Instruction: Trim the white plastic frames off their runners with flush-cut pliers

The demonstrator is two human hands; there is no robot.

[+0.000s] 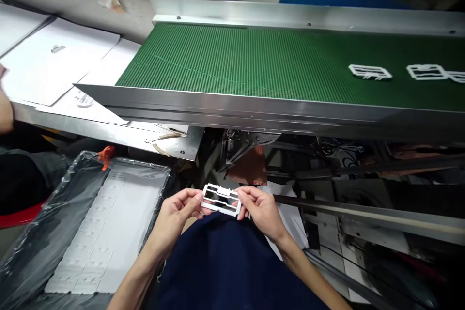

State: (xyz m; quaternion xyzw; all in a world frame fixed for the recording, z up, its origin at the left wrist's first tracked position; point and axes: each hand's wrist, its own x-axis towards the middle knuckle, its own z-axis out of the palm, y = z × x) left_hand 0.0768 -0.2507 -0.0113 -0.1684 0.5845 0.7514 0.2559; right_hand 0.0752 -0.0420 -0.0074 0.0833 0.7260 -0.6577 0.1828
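Green belt (225,60), red "RESI" lettering (258,183), fingers (192,205) gripping frame (223,192)

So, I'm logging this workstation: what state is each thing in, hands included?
Left hand: closed on the frame's left end.
Right hand: closed on its right end.
White frame: held up between both hands.
Belt frames: lying on the belt.
Green belt: running or stopped, cannot tell.
Pliers: lying down, handles spread.
Bin: plastic-lined, white pieces inside.
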